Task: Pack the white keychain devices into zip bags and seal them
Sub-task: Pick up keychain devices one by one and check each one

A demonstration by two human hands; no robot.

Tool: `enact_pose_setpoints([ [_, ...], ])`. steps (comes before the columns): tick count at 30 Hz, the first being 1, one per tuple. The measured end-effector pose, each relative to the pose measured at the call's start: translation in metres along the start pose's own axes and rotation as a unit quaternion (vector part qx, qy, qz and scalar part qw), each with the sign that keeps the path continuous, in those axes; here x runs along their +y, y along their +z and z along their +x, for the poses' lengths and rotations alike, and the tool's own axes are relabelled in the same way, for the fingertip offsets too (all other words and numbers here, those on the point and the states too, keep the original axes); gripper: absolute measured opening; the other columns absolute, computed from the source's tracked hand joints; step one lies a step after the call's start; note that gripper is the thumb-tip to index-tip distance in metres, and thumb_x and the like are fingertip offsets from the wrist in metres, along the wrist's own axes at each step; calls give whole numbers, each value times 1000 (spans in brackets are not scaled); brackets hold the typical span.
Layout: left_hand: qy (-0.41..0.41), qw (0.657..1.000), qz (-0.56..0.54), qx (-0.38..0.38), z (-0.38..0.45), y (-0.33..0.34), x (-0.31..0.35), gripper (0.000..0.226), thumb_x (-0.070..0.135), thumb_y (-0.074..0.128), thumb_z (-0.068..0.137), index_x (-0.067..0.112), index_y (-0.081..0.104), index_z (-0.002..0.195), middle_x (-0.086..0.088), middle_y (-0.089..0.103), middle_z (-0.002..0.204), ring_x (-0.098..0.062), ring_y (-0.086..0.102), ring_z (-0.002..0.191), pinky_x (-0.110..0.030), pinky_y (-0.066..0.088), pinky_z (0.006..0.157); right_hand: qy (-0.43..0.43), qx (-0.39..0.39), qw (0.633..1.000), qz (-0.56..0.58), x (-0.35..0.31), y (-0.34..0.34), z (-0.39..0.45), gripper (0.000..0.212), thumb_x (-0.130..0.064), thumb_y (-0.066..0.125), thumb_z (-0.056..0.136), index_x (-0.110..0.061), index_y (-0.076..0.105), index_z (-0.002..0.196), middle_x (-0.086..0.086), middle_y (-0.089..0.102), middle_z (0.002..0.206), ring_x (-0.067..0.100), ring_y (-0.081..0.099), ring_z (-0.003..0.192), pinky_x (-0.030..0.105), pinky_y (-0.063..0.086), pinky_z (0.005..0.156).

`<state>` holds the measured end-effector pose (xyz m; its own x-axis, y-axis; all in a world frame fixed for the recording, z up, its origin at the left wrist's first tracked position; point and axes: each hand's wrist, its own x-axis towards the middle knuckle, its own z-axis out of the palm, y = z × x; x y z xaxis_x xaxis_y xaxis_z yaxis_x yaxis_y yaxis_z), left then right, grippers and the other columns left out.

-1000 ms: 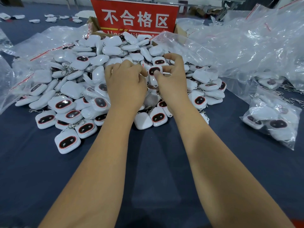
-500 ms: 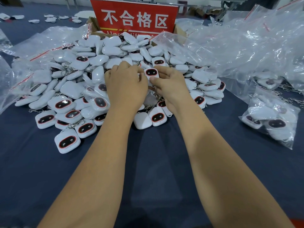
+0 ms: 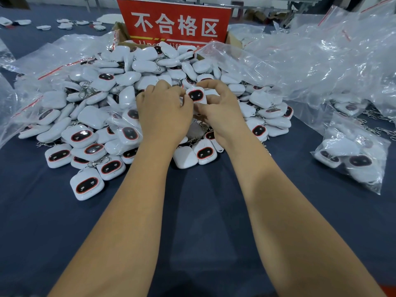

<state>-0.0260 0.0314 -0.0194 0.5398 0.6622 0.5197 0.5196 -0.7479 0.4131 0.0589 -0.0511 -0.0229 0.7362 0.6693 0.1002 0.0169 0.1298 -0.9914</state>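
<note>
A big heap of white keychain devices (image 3: 120, 116) with dark red-rimmed faces covers the middle of the dark blue table (image 3: 192, 211). Both hands meet over the heap's front. My right hand (image 3: 220, 112) grips one white keychain device (image 3: 196, 95) by its edges, face toward me. My left hand (image 3: 162, 112) is curled right beside it, fingertips touching its left edge; what lies under the palm is hidden. A sealed zip bag (image 3: 351, 159) holding several devices lies at the right.
A red sign with white characters (image 3: 174, 23) stands on a cardboard box behind the heap. Loose empty zip bags (image 3: 321, 61) pile up at the back right, more plastic (image 3: 49, 61) at the left. Metal key rings (image 3: 379, 125) lie at the far right edge.
Both hands drew back toward me from the heap's top. The right hand lifted one device and turned its dark face up; the left hand closed in against it.
</note>
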Motion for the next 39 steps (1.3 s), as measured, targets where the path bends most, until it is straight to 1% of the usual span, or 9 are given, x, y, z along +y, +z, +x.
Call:
enact_pose_setpoints([
  [4, 1, 1000, 0, -1, 0, 0, -1, 36, 34, 46, 97, 18, 68, 120, -9, 60, 115, -31, 49, 113, -41, 31, 99, 6, -6, 1000, -10, 0, 0, 1, 40, 14, 61, 85, -21, 60, 105, 7, 75, 85, 14, 69, 69, 26, 53, 59],
  [7, 2, 1000, 0, 0, 0, 0, -1, 36, 35, 46, 97, 18, 68, 120, -9, 60, 114, -31, 49, 112, -41, 31, 98, 17, -12, 1000, -13, 0, 1, 2, 40, 13, 58, 87, -16, 60, 114, 8, 74, 95, 16, 68, 80, 26, 54, 66],
  [10, 3, 1000, -1, 4, 0, 1, -1, 35, 36, 46, 98, 19, 68, 119, -8, 60, 112, -30, 50, 111, -41, 31, 97, 43, -5, 999, 11, -3, 2, 2, 34, 6, 53, 91, -9, 64, 119, 19, 71, 110, 20, 66, 89, 34, 57, 79],
  [14, 7, 1000, -3, 12, 0, 2, -2, 34, 35, 46, 99, 18, 67, 120, -8, 60, 112, -30, 50, 111, -41, 31, 97, 50, 6, 998, 31, -4, 3, 1, 21, -2, 53, 96, -12, 67, 109, 22, 69, 114, 24, 65, 92, 44, 55, 91],
  [17, 7, 1000, -11, 10, 0, 2, -2, 34, 36, 47, 98, 19, 67, 121, -8, 60, 113, -30, 50, 111, -40, 31, 96, 39, 14, 999, 16, -3, 5, 2, 21, -1, 52, 95, -17, 66, 98, 19, 68, 109, 23, 62, 91, 41, 54, 84],
  [20, 6, 1000, -17, 8, -1, 1, -1, 34, 38, 48, 97, 21, 67, 119, -6, 60, 112, -29, 49, 111, -39, 31, 96, 27, 21, 999, -2, -1, 6, 2, 23, 1, 50, 94, -17, 64, 98, 18, 66, 103, 23, 59, 87, 37, 50, 75],
  [29, 11, 1000, -28, 1, -1, 1, -1, 36, 40, 49, 95, 21, 67, 118, -6, 59, 111, -28, 50, 108, -40, 32, 94, -10, 11, 1000, 6, -2, 6, -2, 27, 9, 42, 97, -13, 57, 102, 2, 65, 86, 0, 61, 61, 17, 49, 59],
  [35, 11, 999, -31, 6, -1, 1, -2, 35, 39, 48, 96, 20, 68, 118, -5, 59, 108, -28, 50, 107, -40, 32, 94, -10, 13, 1000, 8, -3, 9, -5, 29, 7, 44, 97, -18, 60, 95, 6, 68, 91, 10, 63, 75, 26, 52, 69],
  [39, 12, 999, -29, 9, -1, 2, -2, 34, 39, 48, 96, 20, 68, 116, -5, 59, 108, -28, 50, 106, -40, 33, 94, -14, 5, 1000, 3, -3, 10, -6, 32, 6, 45, 98, -21, 62, 93, 1, 70, 87, 8, 66, 75, 26, 53, 68],
])
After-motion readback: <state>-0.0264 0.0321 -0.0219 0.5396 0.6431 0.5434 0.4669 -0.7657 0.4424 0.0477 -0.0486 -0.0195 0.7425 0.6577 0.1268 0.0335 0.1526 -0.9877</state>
